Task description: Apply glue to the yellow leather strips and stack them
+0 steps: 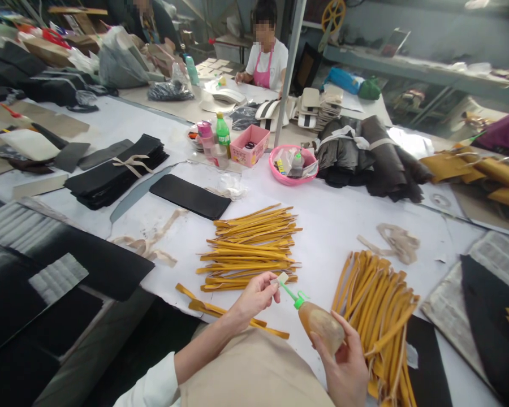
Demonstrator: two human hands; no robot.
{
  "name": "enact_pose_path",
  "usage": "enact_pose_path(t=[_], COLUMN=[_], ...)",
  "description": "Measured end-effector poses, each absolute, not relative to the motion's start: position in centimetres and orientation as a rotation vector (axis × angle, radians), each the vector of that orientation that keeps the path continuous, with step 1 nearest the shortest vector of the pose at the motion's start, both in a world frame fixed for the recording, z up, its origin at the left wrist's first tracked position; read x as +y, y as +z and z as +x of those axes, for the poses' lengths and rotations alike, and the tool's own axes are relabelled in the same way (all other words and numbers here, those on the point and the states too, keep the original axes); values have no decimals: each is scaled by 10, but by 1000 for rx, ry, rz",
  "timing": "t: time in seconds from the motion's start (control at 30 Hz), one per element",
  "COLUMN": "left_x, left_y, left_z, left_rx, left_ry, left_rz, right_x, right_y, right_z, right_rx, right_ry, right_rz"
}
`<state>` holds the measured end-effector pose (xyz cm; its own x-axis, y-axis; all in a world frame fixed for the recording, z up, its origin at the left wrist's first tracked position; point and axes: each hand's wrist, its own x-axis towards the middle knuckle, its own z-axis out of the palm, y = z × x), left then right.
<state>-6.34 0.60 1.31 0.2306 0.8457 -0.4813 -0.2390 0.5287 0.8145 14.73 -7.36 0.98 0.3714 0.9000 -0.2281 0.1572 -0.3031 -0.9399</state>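
My left hand [258, 295] pinches a small pale tab [281, 278] between thumb and fingers. In my right hand [346, 362] is a glue bottle [320, 325] with amber contents, a green cap and a thin green nozzle. The nozzle tip points up-left and meets or nearly meets the tab; I cannot tell which. Just beyond my left hand lies a row of mustard-yellow strips [250, 246]. A few loose yellow strips [220, 310] lie near the table edge, partly behind my left forearm. Right of the bottle is a thick pile of yellow strips [375, 316].
A black stack tied with ribbon [116, 169] and a flat black piece [190, 195] lie beyond at left. Pink basket [292, 180], pink box [250, 146] and green-capped bottle [223, 133] stand ahead. Dark rolls [377, 152] lie right. A person in a pink apron [263, 68] sits opposite.
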Motion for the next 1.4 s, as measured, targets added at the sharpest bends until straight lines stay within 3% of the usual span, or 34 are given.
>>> enact_pose_path(t=[0.2,0.67,1.4], left_x=[7,7,4], left_y=[16,10,-5], left_z=[-61,-62,-59], left_rx=[1106,997,1138], left_ry=[828,860,849], left_rz=[664,598,711], right_x=[-72,-70,-58], right_y=[17,6,16], right_z=[145,141,141], right_rx=[-967,-907,-922], right_ry=[759,953,875], right_rz=[-1732,-1671,-1721])
